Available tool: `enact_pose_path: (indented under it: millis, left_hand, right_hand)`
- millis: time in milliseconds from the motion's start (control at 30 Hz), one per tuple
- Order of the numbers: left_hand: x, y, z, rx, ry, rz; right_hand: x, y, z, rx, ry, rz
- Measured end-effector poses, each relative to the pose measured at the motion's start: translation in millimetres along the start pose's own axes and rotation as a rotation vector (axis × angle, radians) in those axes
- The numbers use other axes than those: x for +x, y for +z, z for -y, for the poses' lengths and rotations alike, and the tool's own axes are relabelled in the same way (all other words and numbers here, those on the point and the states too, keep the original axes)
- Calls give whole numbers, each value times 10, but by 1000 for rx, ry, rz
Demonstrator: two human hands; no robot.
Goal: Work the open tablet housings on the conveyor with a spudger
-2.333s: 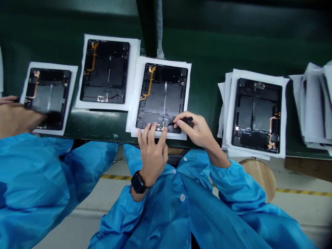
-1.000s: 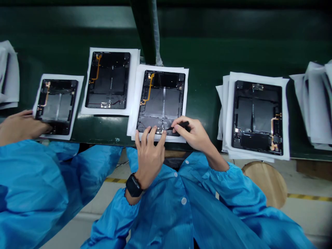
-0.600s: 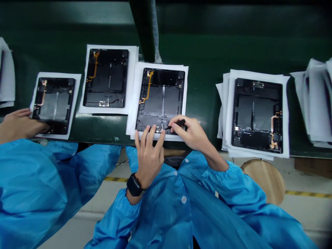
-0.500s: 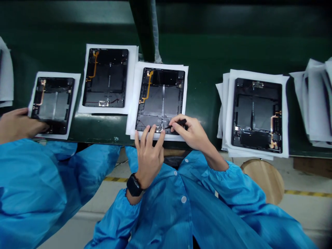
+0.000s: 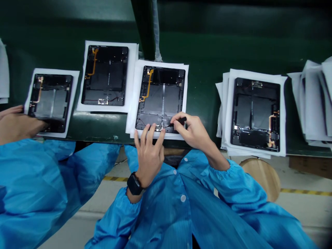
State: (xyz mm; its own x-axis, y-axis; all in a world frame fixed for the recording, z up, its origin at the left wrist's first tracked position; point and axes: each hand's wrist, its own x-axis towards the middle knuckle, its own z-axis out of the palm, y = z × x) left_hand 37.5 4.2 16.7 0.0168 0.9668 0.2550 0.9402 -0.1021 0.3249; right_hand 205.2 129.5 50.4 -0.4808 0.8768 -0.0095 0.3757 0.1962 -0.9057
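Note:
An opened tablet (image 5: 153, 105) lies in front of me on white foam sheets (image 5: 131, 117), its battery, an orange flex cable and a silvery strip exposed. My left hand (image 5: 149, 155) has its fingers spread, the tips resting on the tablet's near edge around a small circuit board (image 5: 158, 128). From the right, my right hand (image 5: 193, 133) pinches what look like black tweezers (image 5: 183, 120). Their thin tip points left, close to the small board. Whether the tip touches anything is too small to tell.
On the green bench (image 5: 202, 90), other opened tablets lie on foam: one behind left (image 5: 103, 74), one far left (image 5: 50, 103) by a co-worker's hand (image 5: 22, 124), one at right (image 5: 255, 114). More foam sheets (image 5: 315, 103) stand further right. A round wooden stool (image 5: 261, 178) is below.
My right hand and the tweezers have shifted very slightly to the right. My left hand stays at the tablet's near edge. The camera view has moved a little.

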Motion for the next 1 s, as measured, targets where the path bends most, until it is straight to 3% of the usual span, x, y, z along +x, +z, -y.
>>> enact_pose_path:
  millis: [400,800,1000]
  left_hand:
    - [-7,-3,-38,2,-24,-3]
    - [8,14,-28,33,-19,-13]
    - [53,18,-111,7,-77,-32]
  right_hand:
    - [24,-68,-17,-32,-47,-15]
    - [59,-132,-169,52,46,-41]
    - [46,-177,-186,245,64,-49]
